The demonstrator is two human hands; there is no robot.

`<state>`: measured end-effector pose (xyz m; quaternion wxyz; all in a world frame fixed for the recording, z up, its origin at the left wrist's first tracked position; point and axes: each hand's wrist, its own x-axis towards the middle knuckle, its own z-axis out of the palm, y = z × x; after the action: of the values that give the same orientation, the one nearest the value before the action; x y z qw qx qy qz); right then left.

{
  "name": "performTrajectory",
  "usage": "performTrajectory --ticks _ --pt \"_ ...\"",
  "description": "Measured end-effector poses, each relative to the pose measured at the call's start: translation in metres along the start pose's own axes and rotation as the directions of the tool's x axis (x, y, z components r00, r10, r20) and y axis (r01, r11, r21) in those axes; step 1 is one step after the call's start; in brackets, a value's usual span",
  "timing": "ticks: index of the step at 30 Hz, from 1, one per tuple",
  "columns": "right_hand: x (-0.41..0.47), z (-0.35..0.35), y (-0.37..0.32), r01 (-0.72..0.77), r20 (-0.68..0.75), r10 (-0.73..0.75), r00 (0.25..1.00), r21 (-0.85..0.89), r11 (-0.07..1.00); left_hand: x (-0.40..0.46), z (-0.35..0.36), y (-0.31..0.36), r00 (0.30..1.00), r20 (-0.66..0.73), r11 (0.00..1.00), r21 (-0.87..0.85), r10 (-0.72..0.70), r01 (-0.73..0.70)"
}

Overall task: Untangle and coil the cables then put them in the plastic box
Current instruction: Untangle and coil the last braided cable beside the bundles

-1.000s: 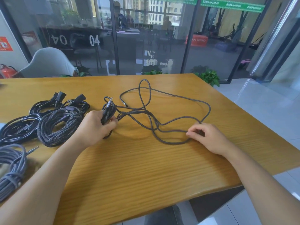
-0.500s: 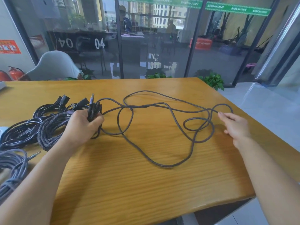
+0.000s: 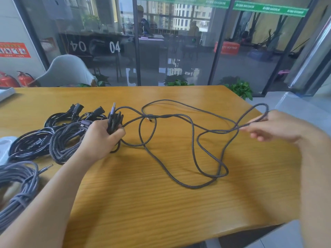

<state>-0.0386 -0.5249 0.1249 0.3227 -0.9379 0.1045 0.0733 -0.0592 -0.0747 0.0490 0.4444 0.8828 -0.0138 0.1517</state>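
A long grey braided cable (image 3: 157, 158) lies in loose crossed loops over the middle of the wooden table (image 3: 161, 212). My left hand (image 3: 102, 138) grips a bunch of its folded turns, with a plug end sticking up above the fist. My right hand (image 3: 275, 126) holds a loop of the same cable lifted off the table at the right; the hand is blurred. A small metal connector (image 3: 149, 119) shows where the strands cross near the middle. No plastic box is clearly in view.
Left of my left hand lie a coiled braided cable (image 3: 62, 145) and black power cables (image 3: 30, 144) with plugs. A tied grey cable bundle (image 3: 16, 185) sits at the near left. A white object (image 3: 5, 142) pokes in at the left edge. The table's right edge is close to my right hand.
My right hand has swung out to the right and lifted, drawing a loop of the cable with it and spreading the tangle. My left hand kept its grip on the bunch.
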Motion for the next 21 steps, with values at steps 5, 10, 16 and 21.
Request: performTrajectory --ticks 5,10,16,21 --pt "-0.02 -0.014 -0.017 -0.1 -0.654 -0.18 0.735 -0.368 0.924 0.001 0.0 0.002 1.0 0.003 1.0 -0.024 0.012 -0.012" --pt "-0.049 0.085 -0.1 0.633 -0.317 -0.663 0.679 -0.205 0.746 0.0 0.0 0.004 1.0 0.003 0.999 -0.034 0.015 -0.015" --pt "0.009 0.143 -0.116 0.486 -0.213 -0.566 0.796 -0.333 0.808 -0.002 -0.003 0.004 1.0 0.006 0.998 -0.054 0.028 -0.028" --pt "0.034 0.148 -0.103 0.57 -0.223 -0.563 0.796 -0.038 0.821 0.001 -0.009 0.001 0.999 -0.028 0.998 -0.065 0.016 -0.018"
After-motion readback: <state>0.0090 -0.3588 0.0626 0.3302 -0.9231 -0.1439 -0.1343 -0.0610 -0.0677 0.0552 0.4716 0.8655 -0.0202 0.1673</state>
